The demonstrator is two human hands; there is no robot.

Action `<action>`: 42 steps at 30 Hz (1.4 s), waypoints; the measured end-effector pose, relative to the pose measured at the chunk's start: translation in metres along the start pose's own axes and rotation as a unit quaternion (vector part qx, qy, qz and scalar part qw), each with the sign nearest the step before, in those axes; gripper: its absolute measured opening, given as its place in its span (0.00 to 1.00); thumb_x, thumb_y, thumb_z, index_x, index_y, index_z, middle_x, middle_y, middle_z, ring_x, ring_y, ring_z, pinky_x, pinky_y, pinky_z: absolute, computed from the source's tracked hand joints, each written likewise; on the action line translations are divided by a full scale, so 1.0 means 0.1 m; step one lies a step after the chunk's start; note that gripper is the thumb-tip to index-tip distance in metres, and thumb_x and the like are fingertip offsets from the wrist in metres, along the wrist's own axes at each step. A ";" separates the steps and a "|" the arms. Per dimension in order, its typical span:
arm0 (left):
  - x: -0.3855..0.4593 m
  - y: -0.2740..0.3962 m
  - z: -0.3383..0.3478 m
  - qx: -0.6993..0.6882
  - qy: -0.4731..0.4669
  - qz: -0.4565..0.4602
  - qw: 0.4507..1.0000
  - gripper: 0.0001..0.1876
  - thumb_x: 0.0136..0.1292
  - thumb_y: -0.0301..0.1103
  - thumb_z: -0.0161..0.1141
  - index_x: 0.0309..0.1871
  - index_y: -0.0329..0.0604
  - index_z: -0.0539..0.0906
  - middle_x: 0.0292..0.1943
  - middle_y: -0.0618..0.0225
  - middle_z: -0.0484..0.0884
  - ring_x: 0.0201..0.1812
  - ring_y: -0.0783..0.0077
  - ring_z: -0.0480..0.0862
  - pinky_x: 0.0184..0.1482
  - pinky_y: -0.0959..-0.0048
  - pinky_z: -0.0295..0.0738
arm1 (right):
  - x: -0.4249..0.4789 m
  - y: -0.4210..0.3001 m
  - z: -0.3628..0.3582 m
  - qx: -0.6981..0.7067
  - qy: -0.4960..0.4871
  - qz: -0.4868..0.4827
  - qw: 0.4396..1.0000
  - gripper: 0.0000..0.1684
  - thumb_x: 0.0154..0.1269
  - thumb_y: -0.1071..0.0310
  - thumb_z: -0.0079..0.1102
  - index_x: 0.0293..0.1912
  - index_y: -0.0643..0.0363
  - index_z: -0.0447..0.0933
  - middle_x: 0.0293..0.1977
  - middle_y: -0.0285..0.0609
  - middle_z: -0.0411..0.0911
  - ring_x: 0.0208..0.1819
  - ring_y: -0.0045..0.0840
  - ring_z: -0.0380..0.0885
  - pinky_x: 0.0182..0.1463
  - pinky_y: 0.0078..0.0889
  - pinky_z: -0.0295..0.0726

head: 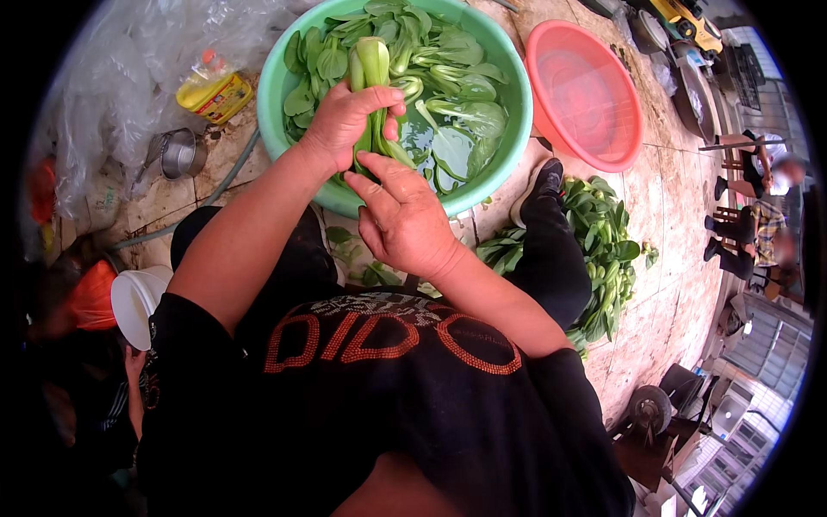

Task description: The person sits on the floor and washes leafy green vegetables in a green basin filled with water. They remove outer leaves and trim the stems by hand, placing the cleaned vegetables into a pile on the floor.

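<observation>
My left hand (355, 119) grips a head of bok choy (373, 61) by its leaves and stalks, its pale base pointing away from me. Just below, my right hand (407, 210) has its fingers apart, their tips at the leaves that hang under the left hand. Both hands are over the near side of a green plastic basin (521, 116). Inside the basin, many loose bok choy leaves (462, 74) lie in water. A pile of bok choy (601, 252) rests on the tiled floor beyond my right leg. Some loose leaves (378, 274) lie between my feet.
A red plastic basin (585, 97) stands right of the green one. At left are clear plastic sheeting (129, 77), a yellow tub (216, 97), a metal pot (183, 154) and a hose (232, 178). Another person's hand (134, 365) is beside a white bucket (132, 310). People sit far right.
</observation>
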State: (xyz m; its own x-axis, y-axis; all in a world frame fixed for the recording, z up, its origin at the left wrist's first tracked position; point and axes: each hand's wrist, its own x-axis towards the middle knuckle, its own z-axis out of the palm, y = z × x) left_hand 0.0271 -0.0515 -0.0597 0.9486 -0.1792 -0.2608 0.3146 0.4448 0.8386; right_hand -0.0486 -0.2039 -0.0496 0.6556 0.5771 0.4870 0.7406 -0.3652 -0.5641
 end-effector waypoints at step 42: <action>0.09 0.12 -0.17 0.428 0.067 0.041 0.901 0.29 0.50 0.42 0.72 0.51 0.30 0.77 0.36 0.58 0.84 0.36 0.65 0.84 0.39 0.69 0.77 | -0.67 0.87 -0.26 0.025 -0.444 0.229 0.866 0.20 0.51 0.69 0.66 0.47 0.57 0.80 0.38 0.49 0.81 0.43 0.41 0.80 0.51 0.34 0.78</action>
State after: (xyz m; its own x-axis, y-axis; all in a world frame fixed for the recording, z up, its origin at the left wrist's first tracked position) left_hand 0.0401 -0.0331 -0.0604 0.9810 -0.0445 -0.1889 0.1561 -0.3970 0.9044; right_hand -0.0247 -0.2931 -0.1142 0.4901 0.7222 -0.4881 0.4117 -0.6854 -0.6007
